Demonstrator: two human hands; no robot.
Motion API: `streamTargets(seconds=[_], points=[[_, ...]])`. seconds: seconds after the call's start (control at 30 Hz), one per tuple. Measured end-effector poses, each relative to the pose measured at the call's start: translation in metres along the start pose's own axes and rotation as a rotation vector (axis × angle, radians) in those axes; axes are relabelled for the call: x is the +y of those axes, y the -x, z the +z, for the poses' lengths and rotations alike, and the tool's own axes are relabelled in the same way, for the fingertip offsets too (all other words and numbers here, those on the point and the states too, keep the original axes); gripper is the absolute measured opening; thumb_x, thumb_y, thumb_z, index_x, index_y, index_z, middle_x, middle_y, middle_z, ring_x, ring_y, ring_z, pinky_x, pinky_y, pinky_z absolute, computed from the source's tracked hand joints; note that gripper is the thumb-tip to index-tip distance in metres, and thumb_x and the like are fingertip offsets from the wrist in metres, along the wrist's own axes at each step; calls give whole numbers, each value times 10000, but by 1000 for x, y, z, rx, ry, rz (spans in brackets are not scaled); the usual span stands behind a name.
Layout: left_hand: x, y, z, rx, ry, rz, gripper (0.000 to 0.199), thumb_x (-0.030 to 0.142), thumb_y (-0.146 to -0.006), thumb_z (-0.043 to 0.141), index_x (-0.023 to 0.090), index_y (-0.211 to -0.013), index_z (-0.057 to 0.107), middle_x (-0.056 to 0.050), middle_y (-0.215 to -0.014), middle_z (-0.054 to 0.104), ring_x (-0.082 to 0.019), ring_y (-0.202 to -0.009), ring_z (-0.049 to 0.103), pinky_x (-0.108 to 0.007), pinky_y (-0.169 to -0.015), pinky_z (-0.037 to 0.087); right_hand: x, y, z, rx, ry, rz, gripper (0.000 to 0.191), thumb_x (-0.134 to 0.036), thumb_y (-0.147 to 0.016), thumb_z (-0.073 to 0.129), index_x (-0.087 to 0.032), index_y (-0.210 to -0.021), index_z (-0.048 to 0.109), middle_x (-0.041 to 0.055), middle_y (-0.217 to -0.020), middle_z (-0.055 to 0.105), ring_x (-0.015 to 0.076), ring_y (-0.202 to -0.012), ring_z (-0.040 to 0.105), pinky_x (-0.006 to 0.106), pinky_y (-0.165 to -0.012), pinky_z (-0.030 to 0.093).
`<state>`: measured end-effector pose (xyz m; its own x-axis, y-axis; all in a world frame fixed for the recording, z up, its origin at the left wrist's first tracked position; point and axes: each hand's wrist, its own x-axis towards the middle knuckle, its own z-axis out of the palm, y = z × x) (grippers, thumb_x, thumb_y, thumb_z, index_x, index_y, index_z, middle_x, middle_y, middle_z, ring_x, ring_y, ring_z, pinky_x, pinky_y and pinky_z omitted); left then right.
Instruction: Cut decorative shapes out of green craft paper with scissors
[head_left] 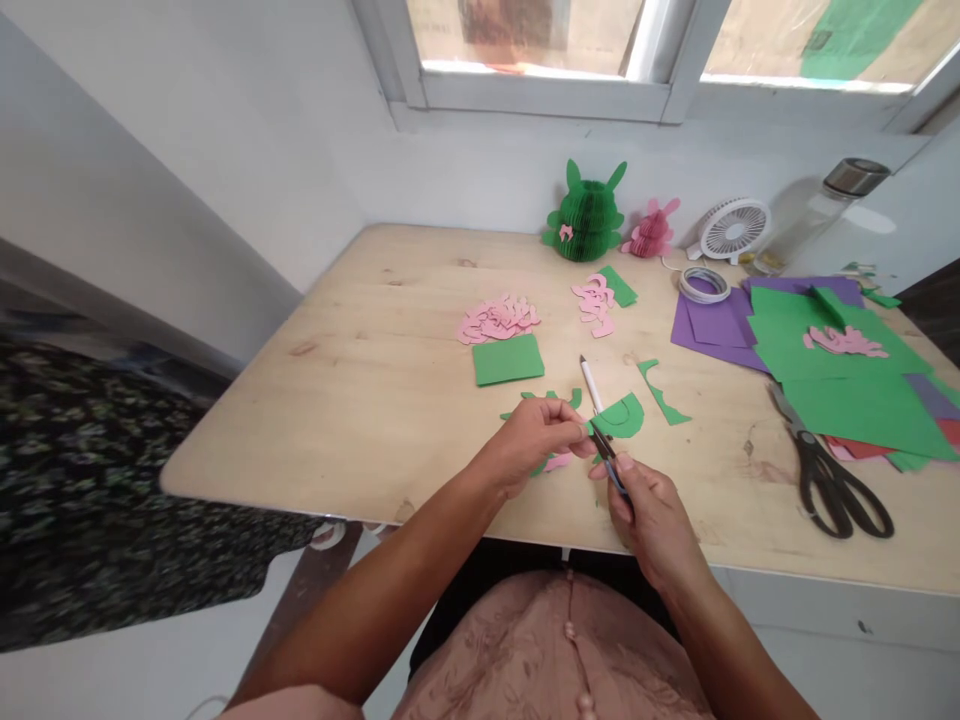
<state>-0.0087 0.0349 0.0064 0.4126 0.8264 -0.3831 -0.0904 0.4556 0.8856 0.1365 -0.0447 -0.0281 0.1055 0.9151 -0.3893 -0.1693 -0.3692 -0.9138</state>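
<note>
My left hand pinches the left end of a green paper piece that has a curved line drawn on it. Small scissors are gripped in my right hand, their blades against the paper near my left fingertips. Just beyond the paper lies a white pen with a dark tip. Under and beside my left hand are green paper scraps and a bit of pink paper. A jagged green offcut rests to the right of the held piece.
Pink cutouts lie behind a green paper rectangle. Large black scissors lie right, beside green sheets and purple sheets. Along the wall stand a green paper rabbit, a pink one, a fan and a bottle.
</note>
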Motion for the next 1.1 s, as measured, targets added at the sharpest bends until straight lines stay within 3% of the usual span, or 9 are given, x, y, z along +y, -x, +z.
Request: streamTargets(seconds=[0.53, 0.67, 0.83, 0.93, 1.0, 1.1], points=[[3, 0, 1, -31, 18, -18, 148, 219, -576, 711, 155, -586, 578, -37, -585, 664, -129, -574, 575, -258, -598, 400, 5, -1, 1, 52, 25, -31, 471, -612, -772, 585, -147, -701, 613, -111, -409, 248, 61, -401, 156, 232, -405, 89], [2, 4, -4, -19, -33, -5, 148, 240, -613, 692, 153, -589, 575, -44, -612, 665, -137, -596, 592, -274, -620, 435, 6, 2, -2, 50, -8, 16, 460, -597, -788, 578, -141, -774, 639, -109, -423, 262, 63, -395, 143, 232, -398, 75], [-2, 8, -22, 77, -256, 85, 131, 262, -670, 651, 156, -638, 581, -17, -605, 622, -120, -552, 552, -244, -553, 426, 1, 6, -18, 138, -34, -80, 434, -568, -799, 587, -142, -809, 668, -84, -443, 323, 76, -408, 202, 238, -401, 114], [-4, 5, -31, 132, -502, 185, 91, 259, -707, 608, 170, -687, 611, -15, -663, 627, -142, -596, 569, -255, -555, 435, -2, 5, -29, 213, -1, -158, 417, -554, -800, 592, -149, -816, 692, -77, -449, 334, 86, -422, 226, 241, -408, 131], [-6, 1, -33, 191, -716, 263, 135, 239, -744, 566, 184, -824, 659, -23, -742, 660, -165, -679, 600, -276, -625, 453, -1, 4, -33, 238, 14, -156, 361, -517, -765, 647, -162, -802, 699, -74, -457, 361, 88, -420, 242, 240, -408, 145], [-10, -1, -32, 277, -980, 330, 279, 187, -781, 502, 211, -1017, 649, -28, -844, 689, -185, -778, 622, -297, -706, 452, 5, 4, -36, 279, 54, -118, 245, -416, -685, 740, -185, -758, 703, -40, -530, 522, 110, -467, 388, 238, -441, 260]])
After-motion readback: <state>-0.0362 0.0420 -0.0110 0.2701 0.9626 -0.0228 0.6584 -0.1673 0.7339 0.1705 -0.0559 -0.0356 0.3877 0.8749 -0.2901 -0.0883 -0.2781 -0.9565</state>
